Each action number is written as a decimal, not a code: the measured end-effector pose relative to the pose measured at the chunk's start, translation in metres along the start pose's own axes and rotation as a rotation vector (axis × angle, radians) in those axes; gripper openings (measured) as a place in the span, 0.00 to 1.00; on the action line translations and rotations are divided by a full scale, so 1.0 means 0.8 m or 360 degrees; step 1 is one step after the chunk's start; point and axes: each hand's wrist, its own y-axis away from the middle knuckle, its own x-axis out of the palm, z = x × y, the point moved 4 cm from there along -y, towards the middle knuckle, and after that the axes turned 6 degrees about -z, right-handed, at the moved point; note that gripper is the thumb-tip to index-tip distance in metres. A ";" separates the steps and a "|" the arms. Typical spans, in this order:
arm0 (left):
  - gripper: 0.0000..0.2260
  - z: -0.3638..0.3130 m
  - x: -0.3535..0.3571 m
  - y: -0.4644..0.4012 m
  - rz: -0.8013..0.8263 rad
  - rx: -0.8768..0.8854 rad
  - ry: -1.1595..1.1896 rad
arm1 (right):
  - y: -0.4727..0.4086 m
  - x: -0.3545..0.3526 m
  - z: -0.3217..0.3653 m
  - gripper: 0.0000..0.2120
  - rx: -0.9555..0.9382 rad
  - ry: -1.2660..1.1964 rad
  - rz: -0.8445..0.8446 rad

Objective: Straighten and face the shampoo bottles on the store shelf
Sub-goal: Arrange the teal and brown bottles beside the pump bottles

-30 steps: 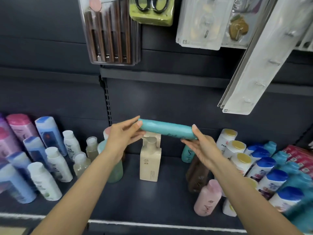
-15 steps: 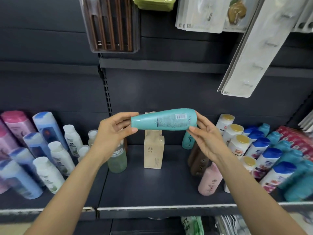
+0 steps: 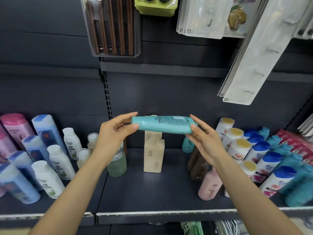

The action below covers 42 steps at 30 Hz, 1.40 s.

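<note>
At the left of the frame, rows of pink, blue and white shampoo bottles lean on the shelf, none of them touched. Your left hand pinches the cap end of the teal bottle, thumb below and fingers above, clamped on it. You hold that bottle sideways at frame centre, above the beige pump bottle and clear of the shelf. Your right hand grips its base end, fingers curled round it. Compared with half a second ago, the bottle has rolled in your grip: its printed back label now sits on the upper side rather than squarely toward you, and the bottle lies more level. A second ago it showed only a narrow plain edge. That suggests you are hunting for the front face before standing it upright. At the right, the gold-capped bottles and blue-capped bottles stand crowded.
</note>
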 end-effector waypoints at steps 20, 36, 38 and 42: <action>0.09 0.021 0.090 -0.043 0.0102 -0.0215 -0.0119 | -0.037 -0.064 0.008 0.16 0.0202 0.0431 -0.0322; 0.08 0.011 0.183 -0.083 -0.0106 0.0154 -0.0439 | -0.104 -0.112 0.029 0.08 0.0107 0.0926 -0.0221; 0.08 0.014 0.198 -0.086 -0.0092 0.0245 -0.0587 | -0.113 -0.124 0.031 0.11 0.0032 0.1132 -0.0204; 0.10 0.022 0.235 -0.089 -0.0050 0.0429 -0.0815 | -0.121 -0.151 0.042 0.14 -0.0184 0.1671 -0.0170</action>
